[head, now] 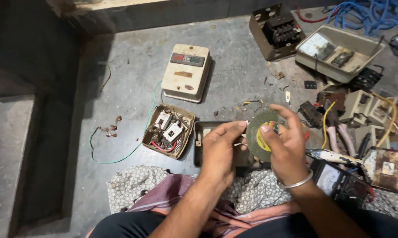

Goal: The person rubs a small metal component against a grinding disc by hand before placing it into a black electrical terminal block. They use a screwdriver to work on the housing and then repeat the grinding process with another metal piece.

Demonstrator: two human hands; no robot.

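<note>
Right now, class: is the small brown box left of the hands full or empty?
Full: the brown box lies open-topped on the floor, showing white switch parts and red wires inside.

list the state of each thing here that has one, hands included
left hand: fingertips pinching a small part against the disc
right hand: gripping the grinding disc
grinding disc: held up on edge, off the floor
cream switch box: closed, cover on
small box of parts: open, wiring exposed
green wire: loose on floor
</note>
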